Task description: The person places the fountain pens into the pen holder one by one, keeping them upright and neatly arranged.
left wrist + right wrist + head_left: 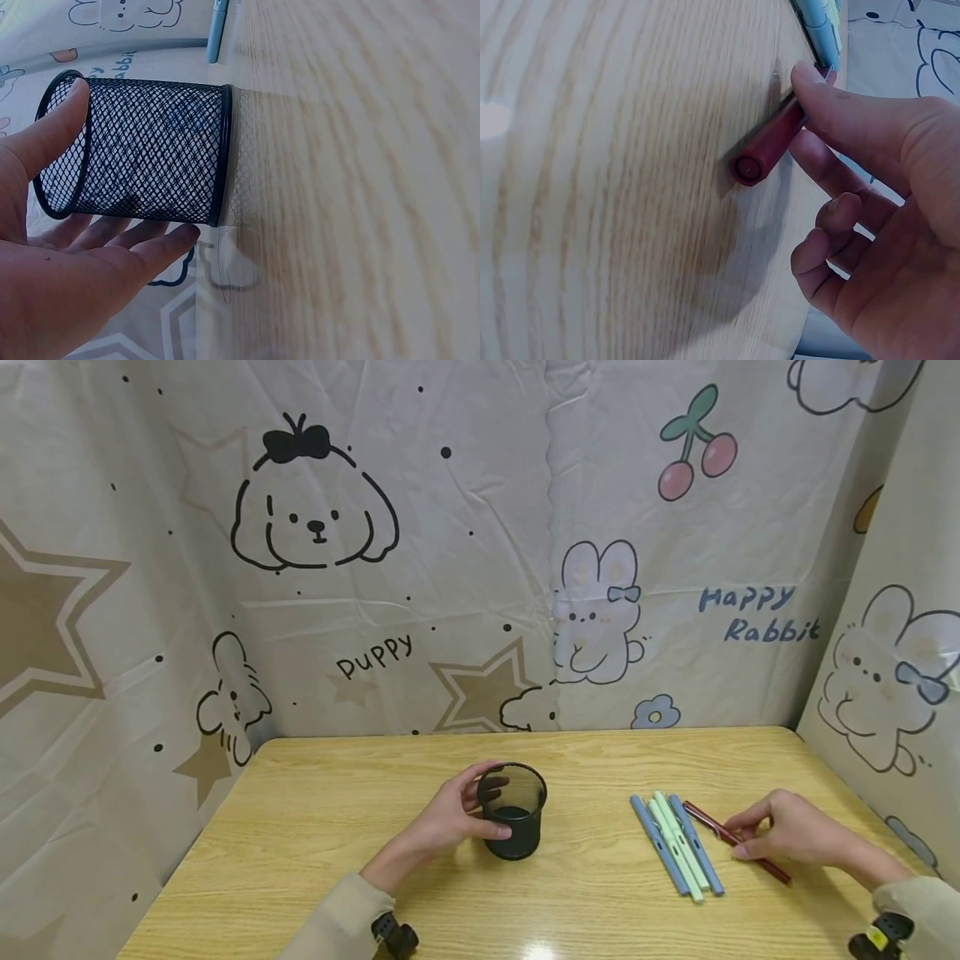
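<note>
A black mesh pen holder (513, 827) stands upright on the table, and nothing shows inside it. My left hand (447, 817) holds it from the left, thumb at the near side and fingers round the far side. The left wrist view shows the thumb against the mesh holder (142, 150) near its rim. At the right, my right hand (797, 832) pinches a dark red pen (772, 869) between thumb and index finger. In the right wrist view this red pen (769, 146) slants low over the wood, its end towards the camera; the other fingers are curled loosely beside it.
Blue pens (660, 846) and light green pens (678, 843) lie side by side between the holder and the red pen. The wooden table (337, 827) ends at a patterned cloth (480, 568) behind and at the sides.
</note>
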